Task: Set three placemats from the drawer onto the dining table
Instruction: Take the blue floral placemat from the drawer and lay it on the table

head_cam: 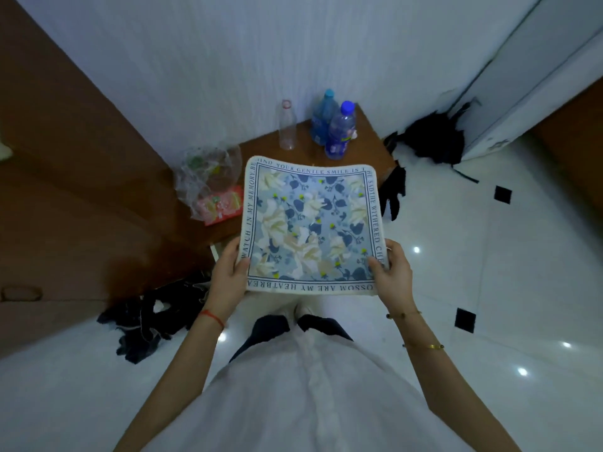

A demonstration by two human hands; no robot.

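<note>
A square fabric placemat (311, 225) with rounded corners and a soft, woven look is held flat in the air, above the feet and the floor. It shows pale cream flowers and dark blue leaves on a light blue ground, small yellow dots, and a cream border with dark printed lettering running round all four sides. The left hand (228, 275) takes its near left corner and the right hand (390, 275) its near right corner; each grip is closed on the cloth, thumb on top and fingers beneath. Only one placemat can be counted.

Beyond the grips, past the far edge of the mat, a brown wooden desk (368, 138) with a smooth top carries three plastic bottles: one clear bottle (287, 125) without a cap, and two blue-tinted bottles (332, 125) with blue caps, standing upright close together. To the left of the left grip lie a crumpled clear plastic bag (208, 174) and a red printed packet (223, 205), touching each other.

The floor (489, 288) is glossy white tile with small black square insets, two of them to the right of the right grip, and it reflects spots of light. Dark crumpled cloth (146, 324) lies below and left of the left grip; another dark heap (430, 138) sits far right by a white door. The wall behind is pale and faintly textured.
</note>
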